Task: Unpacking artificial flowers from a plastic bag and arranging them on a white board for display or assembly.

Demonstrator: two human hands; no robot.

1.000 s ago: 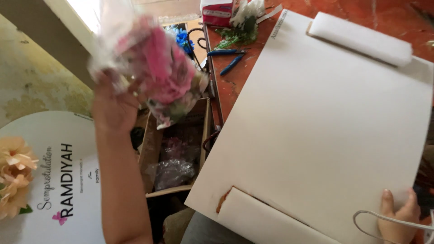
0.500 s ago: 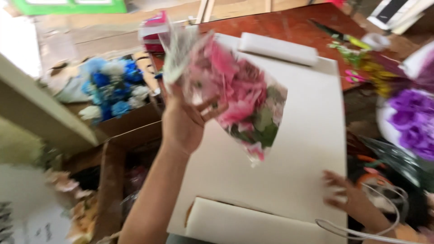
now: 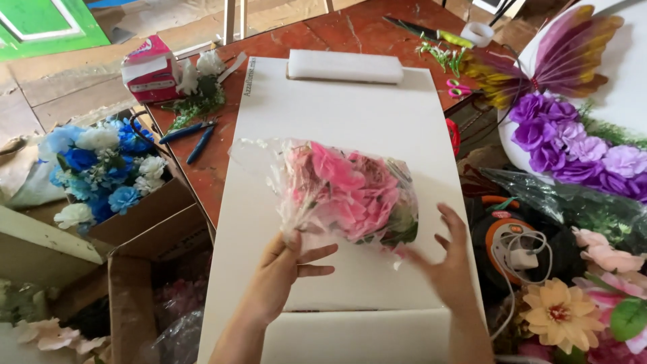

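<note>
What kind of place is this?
Probably a craft workshop for artificial flower decorations: a bag of pink flowers held over a white foam board, blue pliers, and a purple flower arrangement.

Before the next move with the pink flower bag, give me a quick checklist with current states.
1. Left hand grips the clear plastic bag of pink artificial flowers at its lower left edge: ok.
2. Right hand closed on the bag: not ok; fingers spread beside its lower right corner, contact cannot tell.
3. Bag sealed or open: cannot tell.
4. Large white foam board under the bag has bare surface: ok.
5. White foam block at the board's far edge lies apart from the bag: ok.
6. Blue-handled pliers lie off the board, on the red tabletop: ok.
</note>
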